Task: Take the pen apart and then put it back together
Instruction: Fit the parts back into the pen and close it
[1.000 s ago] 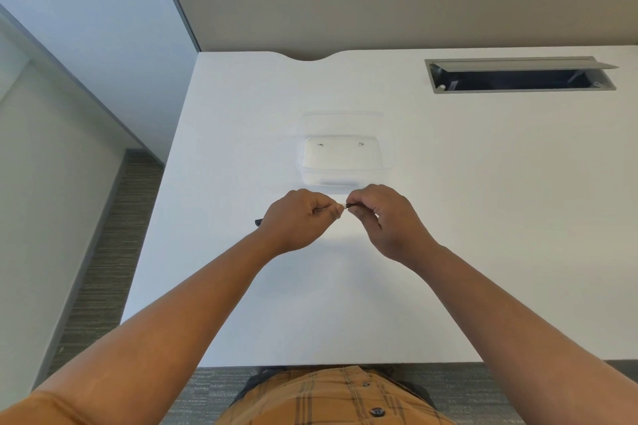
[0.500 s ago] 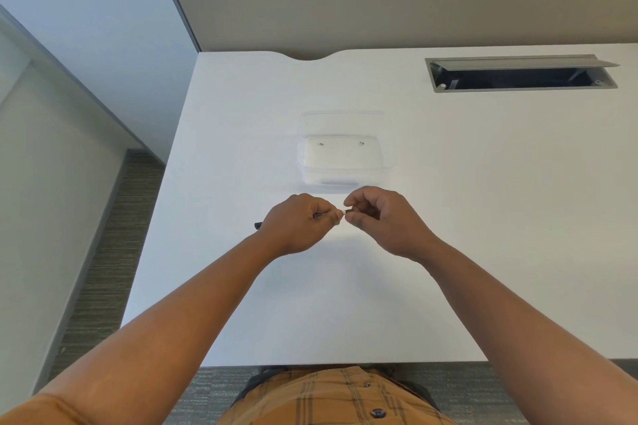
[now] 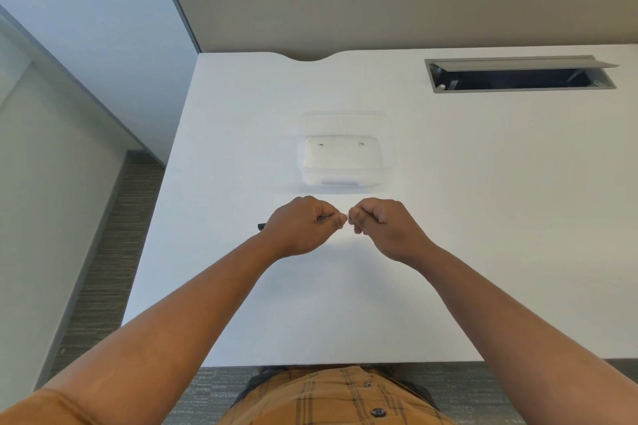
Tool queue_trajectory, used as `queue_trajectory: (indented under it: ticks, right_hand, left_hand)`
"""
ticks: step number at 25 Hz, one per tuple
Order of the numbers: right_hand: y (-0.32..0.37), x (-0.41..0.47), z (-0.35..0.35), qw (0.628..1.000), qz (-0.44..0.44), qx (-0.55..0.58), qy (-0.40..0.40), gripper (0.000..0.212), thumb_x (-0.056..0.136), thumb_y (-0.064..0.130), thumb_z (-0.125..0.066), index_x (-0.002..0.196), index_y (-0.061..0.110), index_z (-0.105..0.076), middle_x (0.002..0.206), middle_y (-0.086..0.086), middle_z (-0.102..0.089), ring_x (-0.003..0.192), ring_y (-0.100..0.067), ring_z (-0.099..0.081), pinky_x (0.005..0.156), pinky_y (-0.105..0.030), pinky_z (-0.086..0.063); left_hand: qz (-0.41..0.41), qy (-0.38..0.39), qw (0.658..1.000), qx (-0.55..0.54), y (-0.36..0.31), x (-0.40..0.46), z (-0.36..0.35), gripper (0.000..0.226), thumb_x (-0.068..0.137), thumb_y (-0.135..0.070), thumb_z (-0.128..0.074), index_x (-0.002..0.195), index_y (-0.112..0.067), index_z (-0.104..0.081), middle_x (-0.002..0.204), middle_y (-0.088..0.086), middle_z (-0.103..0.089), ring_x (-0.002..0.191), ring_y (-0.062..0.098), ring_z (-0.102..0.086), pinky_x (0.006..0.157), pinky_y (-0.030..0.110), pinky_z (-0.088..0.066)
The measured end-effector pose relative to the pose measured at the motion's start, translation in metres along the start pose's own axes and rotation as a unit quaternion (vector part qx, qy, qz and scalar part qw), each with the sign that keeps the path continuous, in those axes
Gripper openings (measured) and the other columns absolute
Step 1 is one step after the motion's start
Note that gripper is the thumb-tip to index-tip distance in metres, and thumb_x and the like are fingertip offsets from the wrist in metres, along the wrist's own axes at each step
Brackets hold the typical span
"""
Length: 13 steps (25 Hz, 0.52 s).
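Observation:
My left hand (image 3: 303,226) is closed around a dark pen (image 3: 261,226); the pen's black end sticks out left of the fist and a thin grey stretch shows between the fingers. My right hand (image 3: 381,226) is curled just to the right, fingertips pinching at the pen's near tip, where a small pale bit shows. Both hands hover over the white desk (image 3: 241,148), fingertips almost touching. Most of the pen is hidden inside the hands.
A clear plastic container (image 3: 343,162) sits on the desk just beyond my hands. A grey cable hatch (image 3: 518,74) lies open at the back right. The desk's left edge drops to carpet beside a partition wall.
My right hand has curled and rolled at the pen's tip, its fingers tucking in more. My left hand has held almost still with the pen.

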State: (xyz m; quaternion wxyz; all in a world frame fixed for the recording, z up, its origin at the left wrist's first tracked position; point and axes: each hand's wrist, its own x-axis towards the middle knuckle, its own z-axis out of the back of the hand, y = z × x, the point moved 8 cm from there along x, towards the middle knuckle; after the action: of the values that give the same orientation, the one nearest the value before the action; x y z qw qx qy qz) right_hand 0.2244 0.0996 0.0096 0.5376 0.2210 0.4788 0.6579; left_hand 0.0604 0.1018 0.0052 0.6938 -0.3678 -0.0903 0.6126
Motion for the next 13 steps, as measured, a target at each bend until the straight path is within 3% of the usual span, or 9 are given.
queue_trajectory:
  ticks: [3,5,7,8,10,11,13]
  right_hand:
    - [0.006,-0.001,0.008,0.998,0.034,0.044,-0.037,0.013,0.094,0.018,-0.070,0.092,0.031,-0.071,0.079,0.026,-0.072,0.073,0.003,-0.064,0.069,-0.011,-0.049]
    - [0.011,-0.002,0.012,0.996,0.061,0.028,-0.058,0.016,0.093,0.013,-0.069,0.088,0.028,-0.072,0.081,0.018,-0.073,0.070,-0.004,-0.063,0.066,-0.011,-0.047]
    - [0.013,-0.003,0.011,0.996,0.066,-0.006,-0.064,0.016,0.095,0.016,-0.065,0.083,0.023,-0.071,0.078,0.004,-0.072,0.068,-0.015,-0.059,0.063,-0.020,-0.046]
    - [0.011,-0.002,0.010,0.997,0.052,-0.016,-0.058,0.018,0.097,0.019,-0.062,0.082,0.022,-0.071,0.076,0.000,-0.070,0.066,-0.015,-0.056,0.062,-0.023,-0.045]
    - [0.003,0.000,0.006,1.000,-0.004,-0.010,-0.017,0.026,0.101,0.029,-0.056,0.077,0.025,-0.067,0.070,0.004,-0.066,0.061,-0.004,-0.054,0.061,-0.023,-0.045]
    - [0.000,0.000,0.003,1.000,-0.029,-0.004,0.011,0.029,0.102,0.033,-0.054,0.075,0.027,-0.066,0.068,0.009,-0.065,0.060,0.001,-0.055,0.062,-0.023,-0.044]
    - [-0.002,0.000,0.003,0.999,-0.032,-0.017,0.030,0.028,0.101,0.033,-0.054,0.077,0.030,-0.066,0.068,0.013,-0.065,0.061,0.003,-0.056,0.061,-0.019,-0.044]
  left_hand:
    - [0.008,0.008,0.999,-0.035,-0.001,0.003,0.001,0.034,0.087,-0.063,-0.050,0.087,-0.039,-0.074,0.095,-0.016,-0.076,0.090,0.014,-0.070,0.081,0.037,-0.058]
    - [0.004,0.007,0.999,-0.037,-0.003,0.004,0.003,0.034,0.086,-0.064,-0.049,0.086,-0.040,-0.074,0.096,-0.016,-0.076,0.092,0.016,-0.070,0.084,0.038,-0.058]
    - [0.000,-0.001,1.000,-0.028,-0.004,0.004,0.004,0.032,0.088,-0.062,-0.050,0.087,-0.040,-0.074,0.088,-0.022,-0.074,0.083,0.008,-0.069,0.075,0.033,-0.057]
    - [-0.002,-0.007,1.000,-0.017,-0.004,0.004,0.005,0.032,0.089,-0.061,-0.050,0.087,-0.039,-0.073,0.076,-0.025,-0.070,0.069,0.002,-0.064,0.066,0.028,-0.053]
    - [-0.010,-0.010,1.000,0.016,-0.007,0.004,0.004,0.041,0.089,-0.061,-0.046,0.087,-0.029,-0.071,0.055,-0.018,-0.055,0.051,0.005,-0.048,0.052,0.024,-0.040]
    - [-0.012,-0.006,1.000,0.027,-0.008,0.003,0.002,0.045,0.089,-0.062,-0.045,0.085,-0.025,-0.070,0.054,-0.014,-0.051,0.049,0.007,-0.044,0.051,0.024,-0.037]
    - [-0.005,0.005,1.000,0.017,-0.006,0.004,-0.001,0.041,0.090,-0.061,-0.047,0.084,-0.028,-0.072,0.063,-0.015,-0.062,0.054,0.005,-0.052,0.054,0.024,-0.042]
